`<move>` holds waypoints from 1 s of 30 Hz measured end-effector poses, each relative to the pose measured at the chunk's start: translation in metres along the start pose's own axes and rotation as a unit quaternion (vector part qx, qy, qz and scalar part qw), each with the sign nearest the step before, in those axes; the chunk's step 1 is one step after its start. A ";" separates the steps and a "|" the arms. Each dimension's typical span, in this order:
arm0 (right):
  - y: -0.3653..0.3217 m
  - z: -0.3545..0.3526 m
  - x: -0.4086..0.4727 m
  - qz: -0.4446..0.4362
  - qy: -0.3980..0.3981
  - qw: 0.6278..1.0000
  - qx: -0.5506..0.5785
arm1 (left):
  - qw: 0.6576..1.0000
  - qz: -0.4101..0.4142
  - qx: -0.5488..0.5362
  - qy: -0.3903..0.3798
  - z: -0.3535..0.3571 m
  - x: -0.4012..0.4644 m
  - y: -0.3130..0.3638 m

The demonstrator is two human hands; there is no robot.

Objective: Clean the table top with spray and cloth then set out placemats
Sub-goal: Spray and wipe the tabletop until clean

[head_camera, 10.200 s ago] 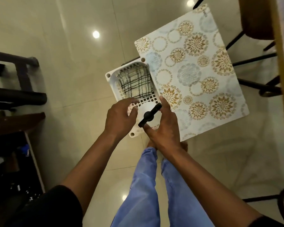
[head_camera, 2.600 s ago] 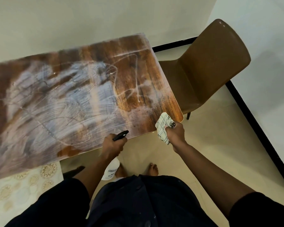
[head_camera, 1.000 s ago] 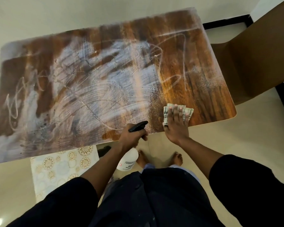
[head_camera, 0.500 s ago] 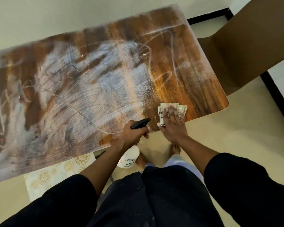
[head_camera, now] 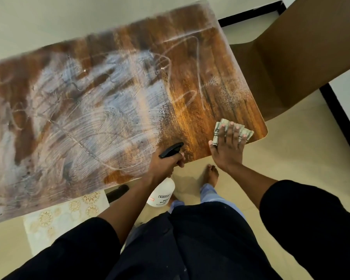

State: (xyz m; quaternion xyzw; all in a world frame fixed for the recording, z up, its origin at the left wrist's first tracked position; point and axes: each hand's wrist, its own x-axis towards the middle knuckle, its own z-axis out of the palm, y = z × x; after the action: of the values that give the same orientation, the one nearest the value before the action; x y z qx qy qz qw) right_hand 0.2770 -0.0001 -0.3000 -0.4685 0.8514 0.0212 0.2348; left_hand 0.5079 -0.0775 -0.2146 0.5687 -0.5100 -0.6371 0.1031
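Right hand has slid the cloth further toward the tabletop near right corner, fingers flat on it. Left hand still has its grip round the spray bottle at the tabletop's near edge.

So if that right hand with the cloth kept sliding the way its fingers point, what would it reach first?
Probably nothing but bare table top: the right hand, flat on the cloth, points across the wood toward the far edge.
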 end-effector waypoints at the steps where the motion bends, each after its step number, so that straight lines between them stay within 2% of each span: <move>1: -0.005 0.002 -0.002 -0.032 0.000 0.999 -0.008 | 1.000 0.002 -0.006 0.009 0.004 0.000 0.004; 7: -0.025 0.017 -0.006 -0.238 0.004 0.970 -0.052 | 0.998 0.030 -0.016 0.049 0.026 0.007 0.022; 11: -0.009 0.017 0.005 -0.281 -0.019 0.957 -0.073 | 0.998 0.038 -0.009 0.047 0.045 0.012 0.036; 14: 0.018 0.003 0.016 -0.261 -0.018 0.962 -0.075 | 0.999 0.032 -0.020 0.037 0.061 0.022 0.043; 19: 0.091 -0.031 0.044 -0.151 0.000 0.987 -0.060 | 0.999 0.021 -0.016 0.020 0.087 0.036 0.050; 22: 0.122 -0.043 0.055 -0.115 0.020 0.991 -0.070 | 1.000 0.012 -0.010 0.017 0.095 0.038 0.055; 28: 0.096 -0.030 0.049 -0.095 0.062 0.992 -0.053 | 0.999 -0.004 -0.013 0.050 0.091 0.036 0.053; 30: 0.078 -0.022 0.045 -0.125 0.055 0.989 -0.054 | 0.997 -0.017 -0.016 0.074 0.084 0.033 0.049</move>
State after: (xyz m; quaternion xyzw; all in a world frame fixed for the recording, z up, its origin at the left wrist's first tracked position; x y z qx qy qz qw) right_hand 0.1855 0.0025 -0.3132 -0.5840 0.7951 0.0119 0.1629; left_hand 0.4052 -0.0782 -0.2118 0.6213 -0.4811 -0.6028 0.1387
